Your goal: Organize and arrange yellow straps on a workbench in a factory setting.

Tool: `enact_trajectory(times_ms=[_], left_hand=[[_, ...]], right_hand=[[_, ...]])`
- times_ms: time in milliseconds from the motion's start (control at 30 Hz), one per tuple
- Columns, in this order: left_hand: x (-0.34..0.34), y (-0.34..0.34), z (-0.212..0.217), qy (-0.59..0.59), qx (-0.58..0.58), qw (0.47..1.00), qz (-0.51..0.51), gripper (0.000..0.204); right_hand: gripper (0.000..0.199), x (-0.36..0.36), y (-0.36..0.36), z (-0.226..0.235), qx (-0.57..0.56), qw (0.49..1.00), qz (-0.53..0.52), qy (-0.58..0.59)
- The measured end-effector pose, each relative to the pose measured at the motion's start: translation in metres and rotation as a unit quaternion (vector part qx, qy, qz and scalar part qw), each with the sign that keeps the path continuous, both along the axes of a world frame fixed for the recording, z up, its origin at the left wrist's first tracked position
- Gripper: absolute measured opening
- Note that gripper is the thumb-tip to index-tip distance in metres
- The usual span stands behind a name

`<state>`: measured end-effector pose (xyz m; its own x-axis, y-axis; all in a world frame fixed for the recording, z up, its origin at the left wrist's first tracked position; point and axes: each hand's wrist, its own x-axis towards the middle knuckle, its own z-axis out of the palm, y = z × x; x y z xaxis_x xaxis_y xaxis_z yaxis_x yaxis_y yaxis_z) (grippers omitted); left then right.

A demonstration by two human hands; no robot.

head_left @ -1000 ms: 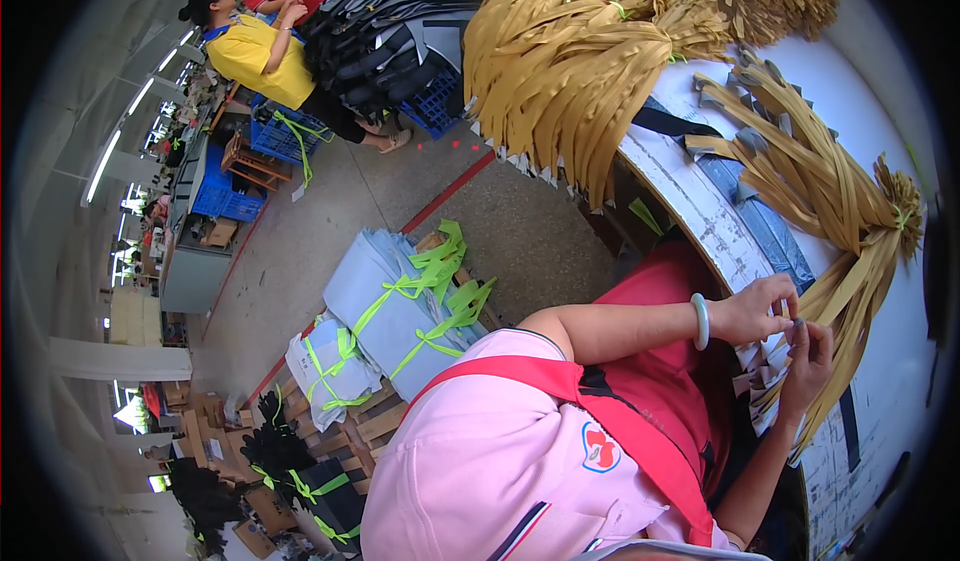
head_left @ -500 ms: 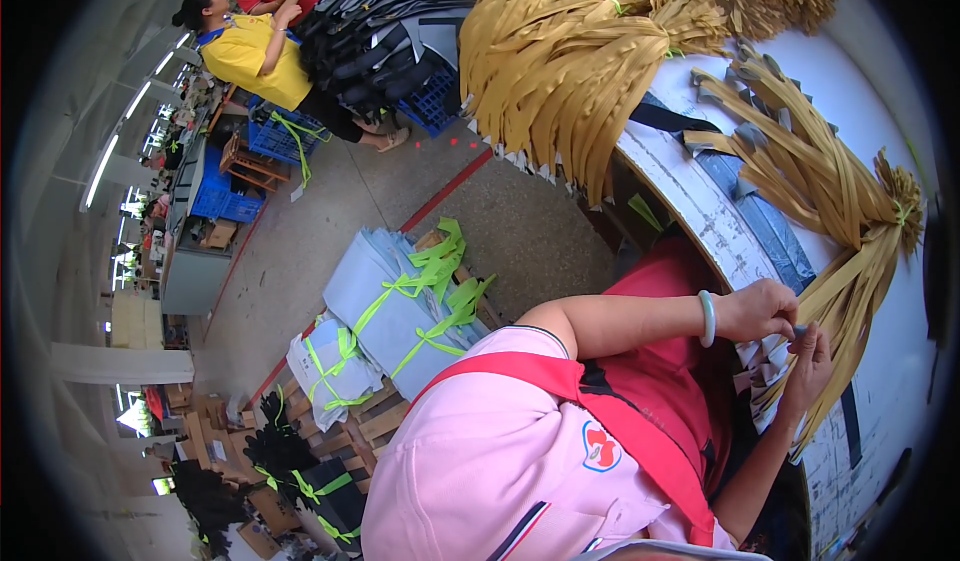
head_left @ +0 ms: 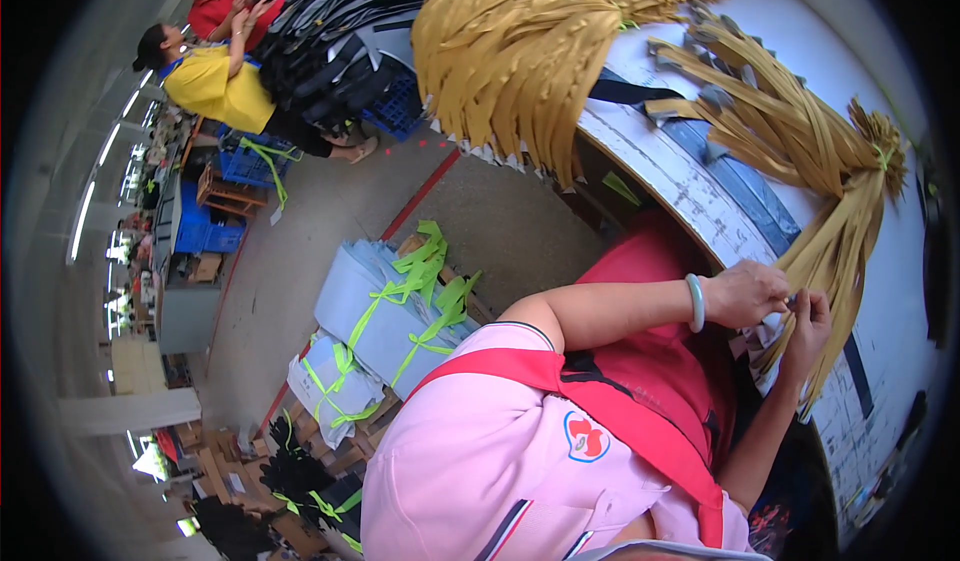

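My left hand (head_left: 745,294), with a pale bracelet (head_left: 696,303) at its wrist, is closed in a pinch over the table's near edge. Facing it, the fingertips of my right hand (head_left: 808,331) are pinched together too. Between the two sets of fingertips shows a small grey piece (head_left: 791,302); it resembles the grey tips of the tan strips, but its link to a strip is hidden. Right beside both hands hangs a bundle of long tan strips (head_left: 845,246), tied with a green cord (head_left: 884,157) near its far end.
Large tan strip bundles (head_left: 515,61) hang over the edge of the white worn table (head_left: 690,186). Pale blue stacks (head_left: 365,296) tied with green ribbon stand on the floor at left. Beyond, two people in yellow (head_left: 220,86) and red (head_left: 228,1) are near black goods in a blue crate (head_left: 395,111).
The whole view has shifted slightly, moving the table and bundles leftward. My hands stay pinched close together over the strips. The person in red shows more fully.
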<state>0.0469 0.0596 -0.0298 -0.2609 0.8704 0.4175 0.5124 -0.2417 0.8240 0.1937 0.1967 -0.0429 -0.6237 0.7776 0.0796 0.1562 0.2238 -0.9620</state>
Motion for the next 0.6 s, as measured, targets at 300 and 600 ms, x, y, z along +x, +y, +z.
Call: enact_trajectory(times_ms=[300,600], left_hand=[[-0.188,-0.011,0.064,-0.419,0.222,0.862,0.179,0.016],[-0.159,-0.05,-0.028,-0.419,0.008,0.891,0.172,0.015]], right_hand=[[0.024,0.013,-0.003,0.039,-0.038,0.994,-0.065,0.075],[0.015,0.071,0.025,0.031,0.095,0.985,-0.131,-0.065]])
